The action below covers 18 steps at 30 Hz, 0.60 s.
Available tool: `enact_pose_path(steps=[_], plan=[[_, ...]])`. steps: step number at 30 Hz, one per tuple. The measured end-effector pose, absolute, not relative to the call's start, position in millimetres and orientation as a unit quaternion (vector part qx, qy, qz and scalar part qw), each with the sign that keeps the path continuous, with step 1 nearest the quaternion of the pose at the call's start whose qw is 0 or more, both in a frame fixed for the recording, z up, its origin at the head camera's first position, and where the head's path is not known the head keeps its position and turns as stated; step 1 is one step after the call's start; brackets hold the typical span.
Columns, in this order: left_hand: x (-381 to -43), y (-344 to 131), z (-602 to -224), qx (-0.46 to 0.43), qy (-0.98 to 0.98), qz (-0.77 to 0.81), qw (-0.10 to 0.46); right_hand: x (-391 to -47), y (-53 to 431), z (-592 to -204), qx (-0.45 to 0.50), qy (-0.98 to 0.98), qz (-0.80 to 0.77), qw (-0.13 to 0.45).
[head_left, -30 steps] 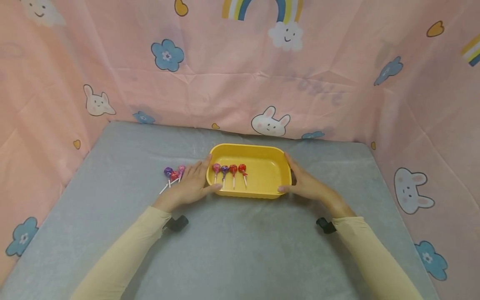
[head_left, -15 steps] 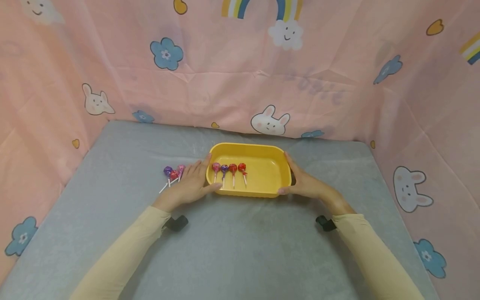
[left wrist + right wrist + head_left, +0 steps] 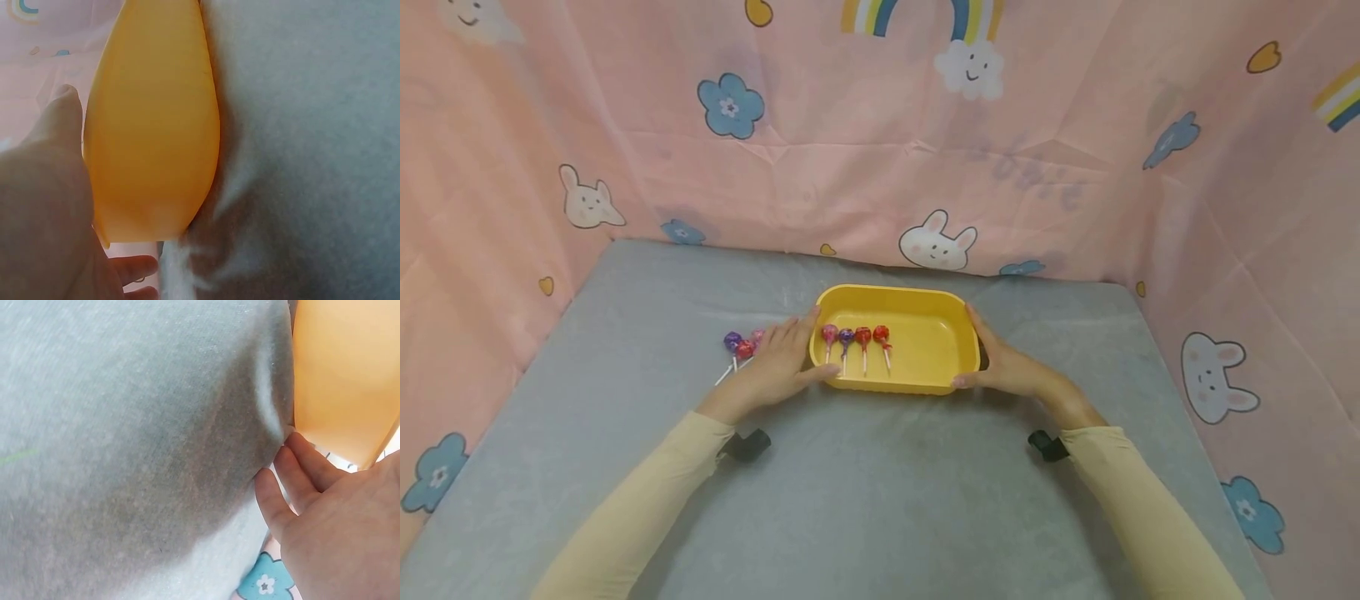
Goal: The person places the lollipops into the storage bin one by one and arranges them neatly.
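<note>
1. A pale pink fabric backdrop (image 3: 842, 183), printed with white rabbits, blue flowers and rainbows, hangs around the back and both sides.
2. A flat table covered in soft grey cloth (image 3: 880, 500) fills the lower part of the head view.
3. Two cream long sleeves, the left (image 3: 632, 508) and the right (image 3: 1150, 508), reach in from the bottom corners.
4. A glossy yellow rectangular bin with rounded corners (image 3: 921, 346) sits upright on the table, between the two hands, its long sides running left to right.
5. The person's left hand (image 3: 775, 364) rests against the bin's left end, thumb over the near rim, fingers extended along the end wall; the hold is loose, with the fingers uncurled.
6. The person's right hand (image 3: 1011, 367) mirrors it at the right end, thumb at the near corner, fingers spread and relaxed against the end.
7. A small black object shows beside each wrist, one left (image 3: 747, 447), one right (image 3: 1047, 447).
8. Four wrapped lollipops with white sticks lie in a row in the bin's left half: pink (image 3: 830, 332), purple (image 3: 846, 336), dark red (image 3: 863, 335), bright red (image 3: 882, 333).
9. Three more cluster on the cloth just beside the left hand: purple (image 3: 733, 341), red (image 3: 744, 349) and a partly hidden pink one (image 3: 757, 337).
</note>
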<state>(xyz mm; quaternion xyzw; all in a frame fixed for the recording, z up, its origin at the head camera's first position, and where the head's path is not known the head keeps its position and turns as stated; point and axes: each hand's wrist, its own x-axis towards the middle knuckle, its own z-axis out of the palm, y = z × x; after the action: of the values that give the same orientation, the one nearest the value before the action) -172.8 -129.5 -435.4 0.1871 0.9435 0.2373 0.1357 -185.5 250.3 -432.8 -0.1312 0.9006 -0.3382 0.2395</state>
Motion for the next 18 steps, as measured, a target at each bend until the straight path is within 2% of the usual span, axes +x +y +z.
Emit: enact_pose_path(steps=[6,18], plan=[[-174.6,-134.1,-431.7,0.188,0.942,0.250,0.123,-187.5,250.6,-434.5,-0.133,0.898,-0.345,0.239],[-181.2,-151.0,-425.7,0.157,0.945,0.284,0.038,-186.8,249.6,-433.1,-0.132,0.892,-0.357,0.243]])
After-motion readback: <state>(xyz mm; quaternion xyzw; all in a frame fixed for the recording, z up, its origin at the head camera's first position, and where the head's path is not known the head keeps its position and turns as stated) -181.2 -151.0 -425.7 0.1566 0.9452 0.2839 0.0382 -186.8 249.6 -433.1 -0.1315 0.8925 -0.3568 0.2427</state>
